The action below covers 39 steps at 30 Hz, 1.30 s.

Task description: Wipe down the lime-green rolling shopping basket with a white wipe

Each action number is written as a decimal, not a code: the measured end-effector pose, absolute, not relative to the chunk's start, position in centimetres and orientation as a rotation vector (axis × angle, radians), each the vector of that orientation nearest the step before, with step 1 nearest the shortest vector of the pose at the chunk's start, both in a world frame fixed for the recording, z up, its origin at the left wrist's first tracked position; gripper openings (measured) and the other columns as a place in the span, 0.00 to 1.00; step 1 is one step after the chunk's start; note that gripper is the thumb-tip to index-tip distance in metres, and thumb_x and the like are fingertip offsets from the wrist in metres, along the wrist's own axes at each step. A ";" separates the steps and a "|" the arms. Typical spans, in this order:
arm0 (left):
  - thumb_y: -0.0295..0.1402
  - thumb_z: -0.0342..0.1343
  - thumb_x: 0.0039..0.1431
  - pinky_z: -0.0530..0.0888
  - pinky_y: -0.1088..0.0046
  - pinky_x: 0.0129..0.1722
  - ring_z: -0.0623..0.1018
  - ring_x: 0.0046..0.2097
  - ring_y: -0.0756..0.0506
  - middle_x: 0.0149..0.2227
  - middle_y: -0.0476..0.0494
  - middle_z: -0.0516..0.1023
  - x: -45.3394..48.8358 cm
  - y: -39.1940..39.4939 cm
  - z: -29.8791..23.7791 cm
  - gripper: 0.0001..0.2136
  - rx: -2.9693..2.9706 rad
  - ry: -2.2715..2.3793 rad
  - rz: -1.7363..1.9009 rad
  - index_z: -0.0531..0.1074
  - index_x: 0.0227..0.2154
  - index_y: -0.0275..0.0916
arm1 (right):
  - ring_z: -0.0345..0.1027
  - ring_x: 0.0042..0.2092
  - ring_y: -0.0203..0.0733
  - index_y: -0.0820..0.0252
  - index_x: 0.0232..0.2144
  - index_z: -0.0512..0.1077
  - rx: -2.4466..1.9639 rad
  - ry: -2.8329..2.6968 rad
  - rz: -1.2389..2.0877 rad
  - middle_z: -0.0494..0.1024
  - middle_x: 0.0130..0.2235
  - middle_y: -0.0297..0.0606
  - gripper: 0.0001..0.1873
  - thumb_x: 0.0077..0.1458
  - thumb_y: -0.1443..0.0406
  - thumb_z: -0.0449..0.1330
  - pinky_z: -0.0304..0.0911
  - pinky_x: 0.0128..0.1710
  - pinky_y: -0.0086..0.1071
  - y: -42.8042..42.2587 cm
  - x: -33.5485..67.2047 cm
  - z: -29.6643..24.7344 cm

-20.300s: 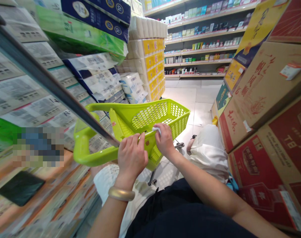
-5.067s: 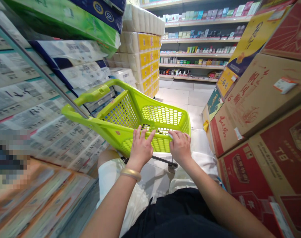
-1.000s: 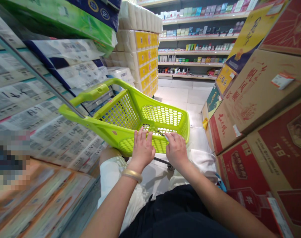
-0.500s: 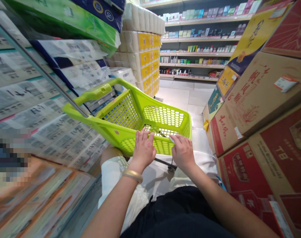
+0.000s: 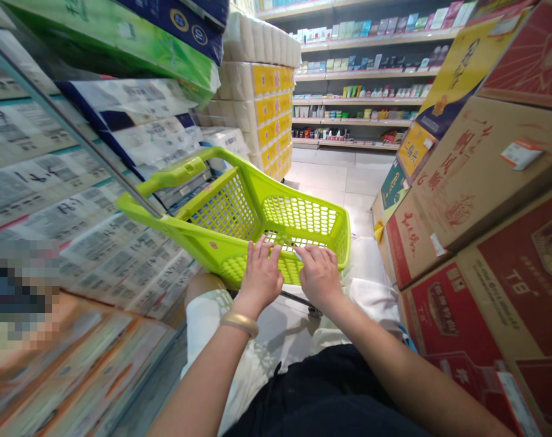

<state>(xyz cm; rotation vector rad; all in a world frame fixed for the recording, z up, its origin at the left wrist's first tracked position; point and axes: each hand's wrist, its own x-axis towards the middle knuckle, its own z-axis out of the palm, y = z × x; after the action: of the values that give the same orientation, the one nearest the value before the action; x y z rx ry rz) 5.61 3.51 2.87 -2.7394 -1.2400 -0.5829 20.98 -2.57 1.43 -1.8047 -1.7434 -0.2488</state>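
A lime-green shopping basket cart (image 5: 298,209) stands sideways in front of my knees, with its handle end to the left. Its slatted sides and bottom show through, and nothing lies in the visible part. My left hand (image 5: 261,274) is over the near rim, palm down, fingers stretched and slightly spread, holding nothing; a gold-coloured bangle (image 5: 240,323) circles that wrist. Close to its right, my right hand (image 5: 321,276) is also over the rim with bent fingers. A small pale sliver shows by its index finger and thumb, too small to name.
Stacked paper-product packs (image 5: 134,133) line the left side, with yellow-labelled rolls (image 5: 271,112) behind the cart. Cardboard cartons (image 5: 467,164) rise close on the right. Shelves (image 5: 358,103) of small boxes and bottles span the back, beyond a tiled floor (image 5: 324,176).
My right hand has moved left along the near rim, closer to my left hand. The pale sliver moved with it. My left hand and the cart have hardly shifted.
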 end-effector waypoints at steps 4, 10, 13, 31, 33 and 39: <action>0.26 0.53 0.53 0.53 0.40 0.68 0.57 0.68 0.31 0.56 0.30 0.69 5.7 3.7 2.9 0.25 -2.752 -1.239 -0.581 0.64 0.56 0.33 | 0.67 0.48 0.45 0.57 0.49 0.74 -1.840 -1.681 -0.264 0.77 0.46 0.41 0.24 0.51 0.75 0.54 0.52 0.53 0.41 -4.1 23.3 0.7; 0.26 0.55 0.52 0.54 0.39 0.67 0.58 0.68 0.31 0.55 0.30 0.70 5.8 3.8 3.0 0.26 -2.749 -1.239 -0.597 0.65 0.56 0.35 | 0.66 0.47 0.46 0.60 0.48 0.74 -1.858 -1.642 -0.261 0.76 0.44 0.44 0.23 0.50 0.75 0.55 0.55 0.51 0.40 -3.0 22.2 0.7; 0.26 0.55 0.51 0.54 0.40 0.67 0.59 0.68 0.31 0.55 0.31 0.70 5.5 4.2 3.0 0.25 -2.745 -1.237 -0.591 0.65 0.55 0.36 | 0.66 0.47 0.46 0.59 0.50 0.73 -1.827 -1.709 -0.249 0.76 0.45 0.43 0.24 0.50 0.75 0.56 0.55 0.53 0.40 -1.8 20.7 1.2; 0.26 0.52 0.52 0.53 0.41 0.68 0.58 0.68 0.31 0.55 0.32 0.69 5.3 5.0 3.0 0.24 -2.792 -1.202 -0.566 0.64 0.55 0.35 | 0.67 0.44 0.45 0.60 0.47 0.74 -1.858 -1.667 -0.331 0.77 0.40 0.40 0.23 0.51 0.76 0.54 0.53 0.52 0.39 -5.5 25.0 0.1; 0.26 0.52 0.52 0.53 0.41 0.68 0.58 0.68 0.32 0.55 0.32 0.69 5.3 5.1 2.9 0.24 -2.792 -1.199 -0.563 0.64 0.55 0.35 | 0.67 0.43 0.45 0.60 0.47 0.75 -1.870 -1.655 -0.322 0.77 0.40 0.41 0.22 0.50 0.76 0.54 0.54 0.52 0.39 -5.1 24.4 0.2; 0.26 0.53 0.52 0.53 0.40 0.68 0.59 0.67 0.31 0.54 0.32 0.69 5.0 6.0 3.0 0.24 -2.791 -1.217 -0.562 0.65 0.54 0.34 | 0.66 0.45 0.47 0.61 0.49 0.74 -1.867 -1.716 -0.256 0.77 0.42 0.43 0.23 0.50 0.74 0.56 0.53 0.54 0.40 -1.9 21.0 1.5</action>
<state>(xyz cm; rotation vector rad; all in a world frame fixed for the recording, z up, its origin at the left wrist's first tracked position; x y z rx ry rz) 4.98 6.02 2.97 -2.7905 -1.2167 -0.5624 21.02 -1.92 1.47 -1.8670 -1.7159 -0.2562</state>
